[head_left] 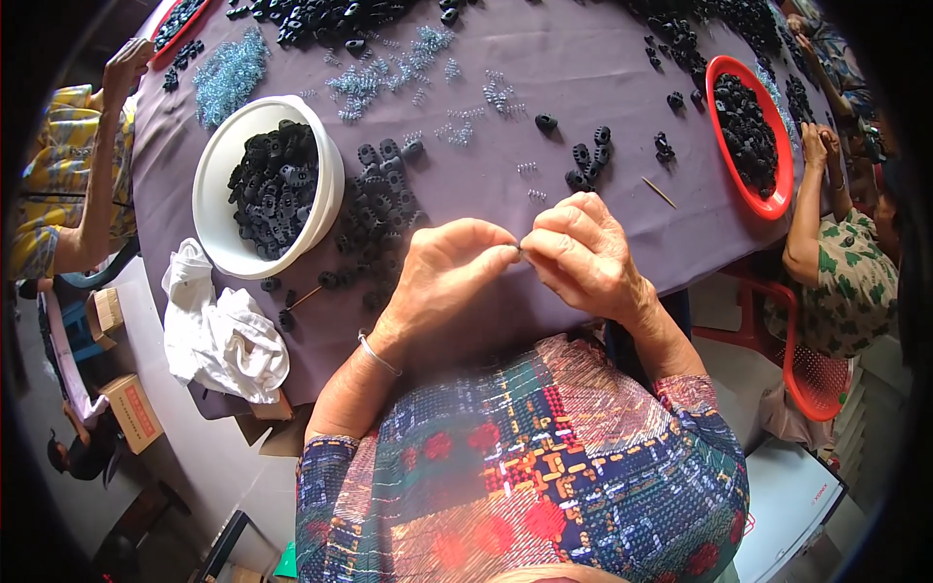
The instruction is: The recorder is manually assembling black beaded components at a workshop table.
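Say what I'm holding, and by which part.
Left hand and right hand seem to pinch a tiny dark thing; its kind and held part are unclear.

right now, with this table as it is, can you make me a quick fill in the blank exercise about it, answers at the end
1. The left hand and right hand are brought close together at their ____.
2. The white bowl holds many small parts, all coloured ____.
3. The crumpled white cloth is nearer to the person's ____ arm.
4. The oval container on the person's right is coloured ____.

Missing words: fingertips; black; left; red.
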{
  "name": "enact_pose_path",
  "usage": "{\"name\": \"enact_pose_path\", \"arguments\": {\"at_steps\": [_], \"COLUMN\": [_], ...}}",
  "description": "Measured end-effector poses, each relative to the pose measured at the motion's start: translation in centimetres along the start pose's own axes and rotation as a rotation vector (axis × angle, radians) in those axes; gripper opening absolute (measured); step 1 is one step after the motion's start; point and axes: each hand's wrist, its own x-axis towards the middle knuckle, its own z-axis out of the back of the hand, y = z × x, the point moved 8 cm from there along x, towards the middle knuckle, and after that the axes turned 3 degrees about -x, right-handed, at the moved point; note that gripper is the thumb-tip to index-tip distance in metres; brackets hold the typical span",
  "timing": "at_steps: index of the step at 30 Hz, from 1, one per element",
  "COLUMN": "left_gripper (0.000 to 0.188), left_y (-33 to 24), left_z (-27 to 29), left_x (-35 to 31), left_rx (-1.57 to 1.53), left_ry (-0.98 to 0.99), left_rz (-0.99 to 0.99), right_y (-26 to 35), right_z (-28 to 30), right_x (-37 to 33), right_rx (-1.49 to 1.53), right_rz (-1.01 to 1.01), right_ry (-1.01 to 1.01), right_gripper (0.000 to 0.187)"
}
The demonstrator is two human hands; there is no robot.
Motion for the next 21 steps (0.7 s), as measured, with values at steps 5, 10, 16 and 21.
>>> {"name": "enact_pose_path", "arguments": {"at_steps": [5,10,16,21], "left_gripper": [0.010,0.010,0.010,0.009], "left_y": [0.5,0.8,0.7,0.8], "left_z": [0.9,1.0,1.2,1.1], "left_x": [0.4,0.5,0.3,0.4], "left_rx": [-0.109,-0.138,-0.121,-0.115], "left_ry": [-0.095,-0.097,-0.108,-0.100], "left_rz": [0.037,0.036,0.027,0.025], "right_y": [-3.0,-5.1,-6.8,-6.7], "right_z": [0.5,1.7,2.8,2.3], "right_x": [-0.4,-0.8,-1.9,-2.3], "right_rx": [-0.169,-0.304,-0.379,-0.372], "right_rz": [-0.145,-0.269,-0.377,-0.399], "right_ry": [-0.055,-0.060,-0.085,-0.030], "right_gripper": [0.024,0.019,0.018,0.019]}}
